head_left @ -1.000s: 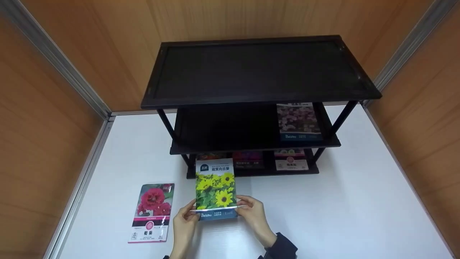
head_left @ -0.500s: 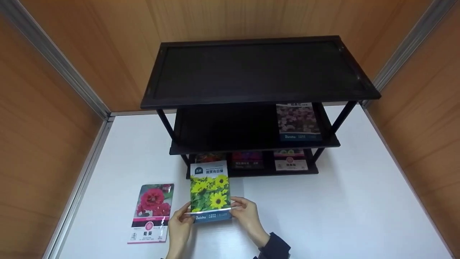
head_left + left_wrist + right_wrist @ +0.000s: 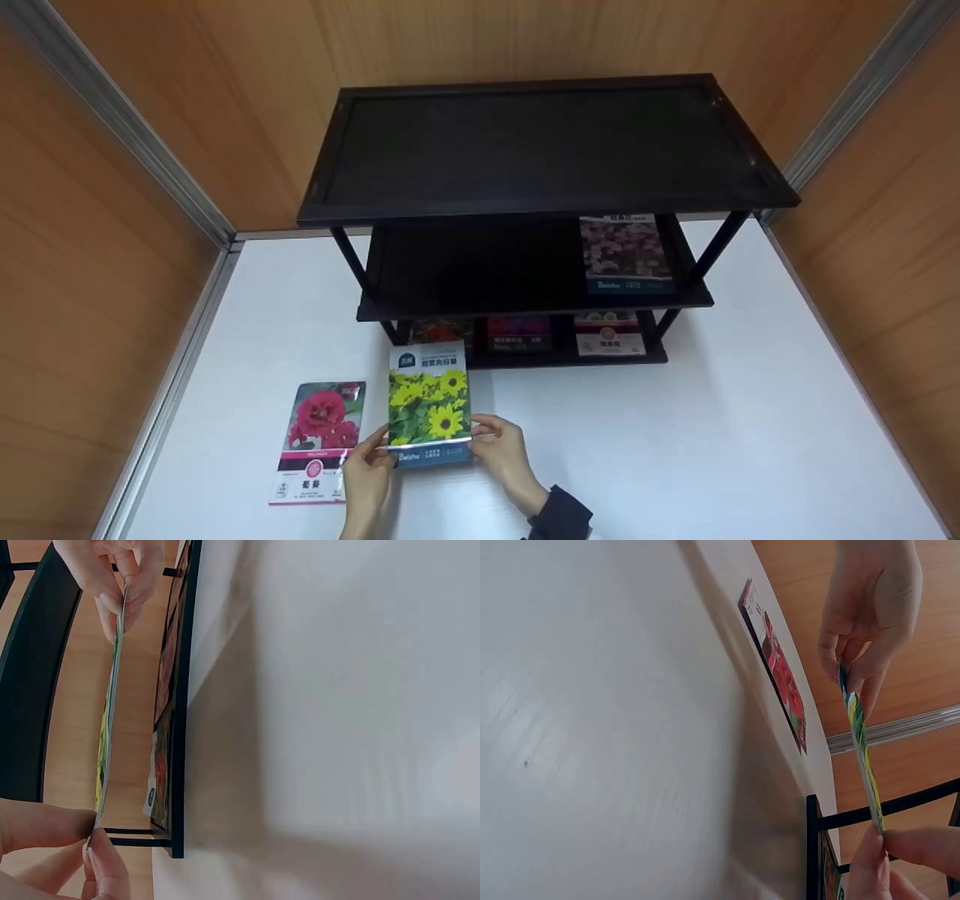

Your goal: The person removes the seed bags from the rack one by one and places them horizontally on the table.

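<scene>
Midair nr the bottom shelf of the black rack, a sunflower seed packet is pinched low by L hand & R hand; uneven pressure could buckle it, imo.

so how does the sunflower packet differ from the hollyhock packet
The sunflower packet is held off the table by the left hand and right hand, while the hollyhock packet lies on it. The sunflower packet shows yellow blooms above a blue band; the hollyhock packet shows pink-red blooms above a white panel. Both are rectangular, with Chinese lettering.
</scene>
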The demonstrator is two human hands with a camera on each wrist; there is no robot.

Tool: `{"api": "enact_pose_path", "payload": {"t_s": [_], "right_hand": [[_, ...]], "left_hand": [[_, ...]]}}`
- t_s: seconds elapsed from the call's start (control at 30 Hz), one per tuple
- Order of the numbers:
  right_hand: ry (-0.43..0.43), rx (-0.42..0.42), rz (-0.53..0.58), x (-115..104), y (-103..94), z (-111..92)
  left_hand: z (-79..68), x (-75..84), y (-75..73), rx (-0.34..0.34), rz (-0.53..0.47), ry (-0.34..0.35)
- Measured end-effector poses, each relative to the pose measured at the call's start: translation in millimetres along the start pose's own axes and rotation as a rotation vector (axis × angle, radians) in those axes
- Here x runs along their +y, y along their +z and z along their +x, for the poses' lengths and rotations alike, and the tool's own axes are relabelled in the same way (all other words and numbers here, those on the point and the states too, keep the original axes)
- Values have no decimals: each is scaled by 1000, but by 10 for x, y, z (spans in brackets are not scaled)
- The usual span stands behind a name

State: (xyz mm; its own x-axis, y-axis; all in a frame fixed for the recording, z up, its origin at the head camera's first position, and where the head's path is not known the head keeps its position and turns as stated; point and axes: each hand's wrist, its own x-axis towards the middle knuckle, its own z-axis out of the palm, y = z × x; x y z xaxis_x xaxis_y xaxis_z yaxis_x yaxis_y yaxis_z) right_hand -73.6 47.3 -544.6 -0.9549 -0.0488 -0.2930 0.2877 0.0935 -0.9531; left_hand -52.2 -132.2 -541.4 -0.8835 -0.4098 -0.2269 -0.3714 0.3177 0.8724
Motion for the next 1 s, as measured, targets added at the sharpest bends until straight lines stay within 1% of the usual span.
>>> {"api": "enact_pose_path", "payload": {"t_s": [0.1,0.23,0.43,0.67,0.83,0.93,1.0], "right_hand": [[3,-8,8,20,26,0],[19,-12,-3,56,70,3],[45,-18,-12,135,145,14],[42,-36,14,199,213,12],[38,-40,19,255,256,-8],[38,-56,19,283,283,-33],[38,-68,12,300,301,-47]], "left_hand": [[7,-28,-10,7,12,0],[25,-58,-33,6,34,-23],[42,-118,-71,13,44,-28],[63,-181,-111,10,60,-33],[71,-213,-135,-4,62,-77],[69,-231,-144,6,64,-82],[67,-244,-152,18,66,-73]]}}
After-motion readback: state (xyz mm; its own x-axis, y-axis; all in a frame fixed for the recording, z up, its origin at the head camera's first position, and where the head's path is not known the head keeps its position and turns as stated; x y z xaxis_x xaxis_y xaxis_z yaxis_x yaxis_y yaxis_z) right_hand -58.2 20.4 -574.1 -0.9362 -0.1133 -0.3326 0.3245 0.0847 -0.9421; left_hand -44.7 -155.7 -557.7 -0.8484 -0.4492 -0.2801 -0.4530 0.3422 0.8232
